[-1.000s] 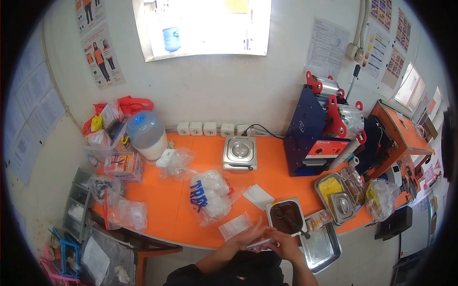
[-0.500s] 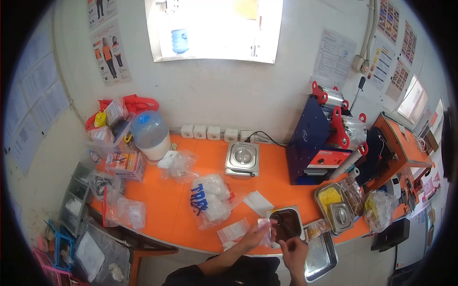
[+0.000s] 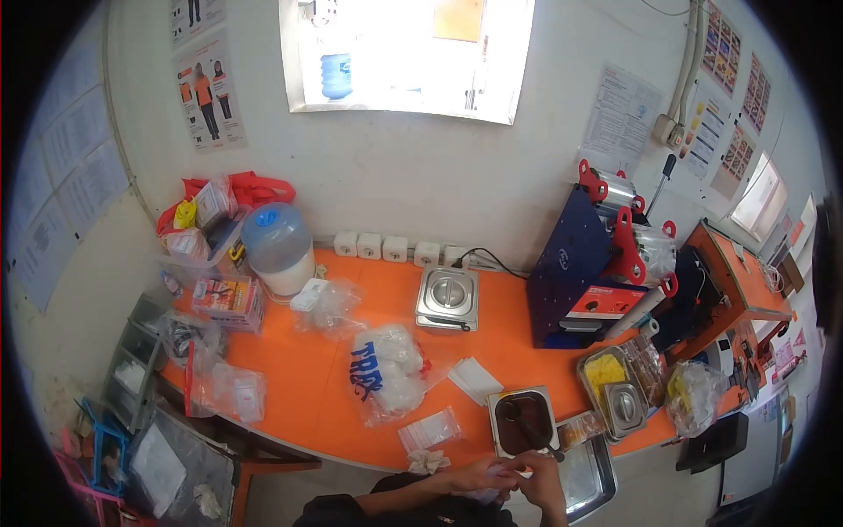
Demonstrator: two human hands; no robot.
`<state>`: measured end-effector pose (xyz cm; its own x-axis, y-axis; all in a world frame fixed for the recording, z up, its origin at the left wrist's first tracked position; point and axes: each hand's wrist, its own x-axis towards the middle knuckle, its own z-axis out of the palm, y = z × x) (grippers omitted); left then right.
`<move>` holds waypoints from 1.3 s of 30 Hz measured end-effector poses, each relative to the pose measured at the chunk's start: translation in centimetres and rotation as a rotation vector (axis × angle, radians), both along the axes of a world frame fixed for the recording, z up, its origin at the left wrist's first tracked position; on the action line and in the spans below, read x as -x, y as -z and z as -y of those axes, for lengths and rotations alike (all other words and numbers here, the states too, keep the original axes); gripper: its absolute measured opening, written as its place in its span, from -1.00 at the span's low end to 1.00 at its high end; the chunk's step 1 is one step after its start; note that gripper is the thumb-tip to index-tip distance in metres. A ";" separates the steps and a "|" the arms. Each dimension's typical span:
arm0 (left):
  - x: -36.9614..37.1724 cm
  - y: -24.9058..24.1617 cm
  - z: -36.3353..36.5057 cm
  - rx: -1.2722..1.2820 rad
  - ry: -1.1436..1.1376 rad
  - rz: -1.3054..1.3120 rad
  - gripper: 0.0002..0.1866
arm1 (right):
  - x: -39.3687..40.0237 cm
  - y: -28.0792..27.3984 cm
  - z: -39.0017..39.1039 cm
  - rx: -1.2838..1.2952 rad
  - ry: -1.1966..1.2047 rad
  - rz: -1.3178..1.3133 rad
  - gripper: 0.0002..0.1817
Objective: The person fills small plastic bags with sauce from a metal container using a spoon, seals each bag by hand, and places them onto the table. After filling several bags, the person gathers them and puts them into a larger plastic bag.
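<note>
Both my hands meet at the front edge of the orange table, close to my body. My left hand (image 3: pixel 479 476) is closed around a small clear plastic bag (image 3: pixel 482 495), mostly hidden under the fingers. Pressed against it, my right hand (image 3: pixel 537 479) has its fingers pinched together at the bag's upper part. Just beyond them stands a steel pan (image 3: pixel 549 406) of dark brown sauce, with a dark-handled ladle (image 3: pixel 527 427) leaning in it. Left of the pan lie a stack of flat clear bags (image 3: pixel 430 430), a crumpled tissue (image 3: pixel 428 462) and white paper slips (image 3: pixel 475 380).
A lidded steel container (image 3: pixel 448 299) stands at the back, near a blue sealing machine (image 3: pixel 566 272). To the right are a tray of yellow food (image 3: pixel 606 376) and an empty steel tray (image 3: pixel 587 479). A bag of white cups (image 3: pixel 386 373) lies mid-table.
My hands have come together and drawn back toward my body, away from the sauce pan. The small bag has moved down with them. The ladle's handle now shows over the pan's rim.
</note>
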<state>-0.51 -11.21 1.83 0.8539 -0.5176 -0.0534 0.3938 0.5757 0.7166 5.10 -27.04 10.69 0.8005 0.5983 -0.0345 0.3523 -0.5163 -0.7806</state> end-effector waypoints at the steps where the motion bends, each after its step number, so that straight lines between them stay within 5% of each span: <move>1: 0.0 1.1 -0.1 0.076 0.046 -0.010 -0.38 | 0.3 0.0 0.2 -0.069 -0.004 -0.064 -0.85; 4: -0.2 3.8 -0.2 0.070 0.204 0.080 -0.34 | 1.4 0.9 -0.2 -0.187 0.039 0.176 -0.83; 9: 0.8 3.9 0.8 0.041 0.062 0.197 -0.30 | 2.0 -0.3 -0.1 -0.287 0.134 0.221 -0.86; 11: 0.9 3.5 0.8 0.031 0.079 0.239 -0.29 | 1.8 -1.7 0.1 -0.088 -0.019 0.116 -0.88; 17: 1.0 4.1 1.4 0.087 0.102 0.183 -0.24 | 1.8 -1.8 0.7 -0.032 -0.109 0.275 -0.85; 20: 1.0 4.7 1.6 0.095 0.105 0.171 -0.23 | 2.5 -0.8 0.5 -0.219 0.081 0.363 -0.84; 21: 1.2 5.1 1.7 0.085 0.116 0.139 -0.26 | 2.7 1.0 0.9 -0.388 0.154 0.190 -0.84; 26: 2.0 1.6 0.7 0.108 0.121 0.075 -0.45 | 1.1 6.4 3.4 -0.582 0.477 0.338 -0.92; 28: 1.4 4.7 0.8 -0.013 0.253 0.172 -0.58 | 1.0 0.7 1.7 -0.827 0.516 0.135 -0.91; 32: 1.5 5.4 0.9 0.024 0.182 0.282 -0.60 | 0.5 -0.2 2.5 -0.767 0.538 0.123 -0.91; 34: 1.6 3.4 1.1 0.197 0.142 -0.283 -0.59 | 0.5 0.5 2.9 -0.685 0.439 0.099 -0.92; 39: 2.1 2.7 0.3 0.132 0.080 0.024 -0.56 | 0.6 2.3 3.5 -0.637 0.434 0.021 -0.92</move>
